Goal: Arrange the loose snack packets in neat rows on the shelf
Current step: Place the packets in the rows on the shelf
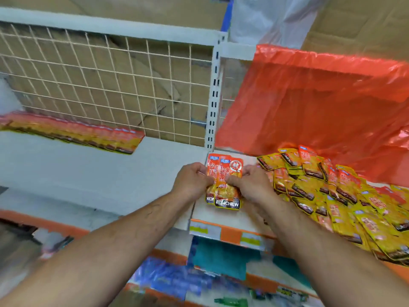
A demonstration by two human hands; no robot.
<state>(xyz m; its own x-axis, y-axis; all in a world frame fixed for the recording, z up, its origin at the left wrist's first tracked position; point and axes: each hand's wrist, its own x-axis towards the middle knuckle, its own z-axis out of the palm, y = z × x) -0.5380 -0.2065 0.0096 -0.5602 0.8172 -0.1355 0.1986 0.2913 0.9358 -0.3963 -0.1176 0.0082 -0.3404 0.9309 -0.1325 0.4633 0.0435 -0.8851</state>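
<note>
Mostly loose packets (309, 189) (red bag (309, 96) behind)

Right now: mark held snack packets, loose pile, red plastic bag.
held snack packets (225, 169): head view, front packet's face
loose pile (332, 191): head view, heap's middle
red plastic bag (309, 107): head view, its front side

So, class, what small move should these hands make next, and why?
Probably carry the held packets left to the end of the row. The left hand and right hand grip them together, the row stops short on the shelf, and the pile lies loose.
</note>
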